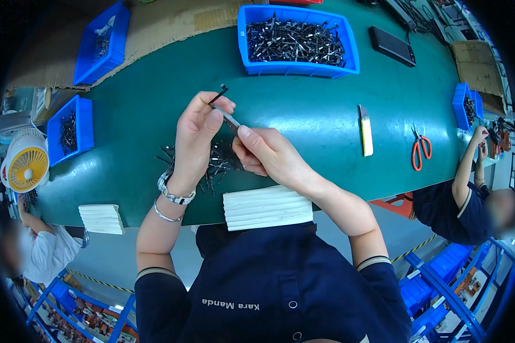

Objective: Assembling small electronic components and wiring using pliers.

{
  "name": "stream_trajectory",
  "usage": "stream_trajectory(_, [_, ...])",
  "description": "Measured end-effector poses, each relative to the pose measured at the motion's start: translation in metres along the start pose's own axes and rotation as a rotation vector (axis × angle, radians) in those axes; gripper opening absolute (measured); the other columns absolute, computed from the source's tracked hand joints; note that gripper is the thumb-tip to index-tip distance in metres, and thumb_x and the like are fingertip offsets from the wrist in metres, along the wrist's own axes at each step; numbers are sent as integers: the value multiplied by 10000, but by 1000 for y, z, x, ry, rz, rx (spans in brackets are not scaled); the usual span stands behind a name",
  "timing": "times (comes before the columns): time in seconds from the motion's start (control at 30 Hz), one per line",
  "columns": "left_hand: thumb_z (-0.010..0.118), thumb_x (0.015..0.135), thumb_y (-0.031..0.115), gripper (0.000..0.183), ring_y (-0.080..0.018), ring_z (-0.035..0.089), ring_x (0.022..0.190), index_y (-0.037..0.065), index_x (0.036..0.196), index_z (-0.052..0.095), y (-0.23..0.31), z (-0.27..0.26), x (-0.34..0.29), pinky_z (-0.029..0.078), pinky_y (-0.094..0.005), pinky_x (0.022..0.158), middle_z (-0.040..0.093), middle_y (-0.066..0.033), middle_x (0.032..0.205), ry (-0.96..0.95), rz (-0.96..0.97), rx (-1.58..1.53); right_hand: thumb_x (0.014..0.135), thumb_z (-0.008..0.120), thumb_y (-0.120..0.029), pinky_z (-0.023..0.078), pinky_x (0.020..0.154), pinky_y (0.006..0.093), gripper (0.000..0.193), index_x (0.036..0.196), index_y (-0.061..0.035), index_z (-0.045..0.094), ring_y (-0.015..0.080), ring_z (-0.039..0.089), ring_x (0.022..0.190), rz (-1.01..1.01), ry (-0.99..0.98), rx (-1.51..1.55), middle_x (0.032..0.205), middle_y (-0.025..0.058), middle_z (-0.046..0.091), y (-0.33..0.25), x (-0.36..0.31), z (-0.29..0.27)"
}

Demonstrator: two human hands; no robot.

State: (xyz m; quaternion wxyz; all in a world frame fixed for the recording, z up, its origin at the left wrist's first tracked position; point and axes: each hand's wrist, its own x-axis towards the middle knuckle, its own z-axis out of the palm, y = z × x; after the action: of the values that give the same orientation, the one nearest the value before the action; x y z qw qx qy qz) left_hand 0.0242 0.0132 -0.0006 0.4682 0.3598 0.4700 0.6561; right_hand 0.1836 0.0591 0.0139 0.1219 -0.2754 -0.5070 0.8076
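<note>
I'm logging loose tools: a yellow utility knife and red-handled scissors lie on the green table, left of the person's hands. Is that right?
Wrong side: the head view shows the yellow utility knife and red-handled scissors on the green table to the right of both the left hand and right hand. The rest stands.

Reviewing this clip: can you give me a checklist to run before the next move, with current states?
1. Left hand holding the slim black part: ok
2. Right hand gripping the grey bar: ok
3. Black part fixed to the bar: cannot tell, partly covered
4. Utility knife apart from both hands: ok
5. Red-handled snips apart from both hands: ok
6. Green tabletop free of loose parts: not ok
</note>
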Motion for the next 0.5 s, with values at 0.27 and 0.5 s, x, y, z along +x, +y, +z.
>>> stream_trajectory(0.27, [662,885,293,231,-142,530,947,74,921,597,-12,-16,1,397,-286,845,590,-16,900,-158,-88,-288,1030,302,-427,261,458,236,515,719,-46,456,75,301,488,46,-157,81,568,-37,317,-2,0,-4])
stream_trajectory(0.5, [635,912,200,159,-142,523,970,47,928,595,1,-8,2,405,-284,881,577,-37,953,11,55,47,1016,332,-455,313,498,231,525,734,-43,493,81,400,517,68,-131,66,575,-18,405,-8,-1,-5])
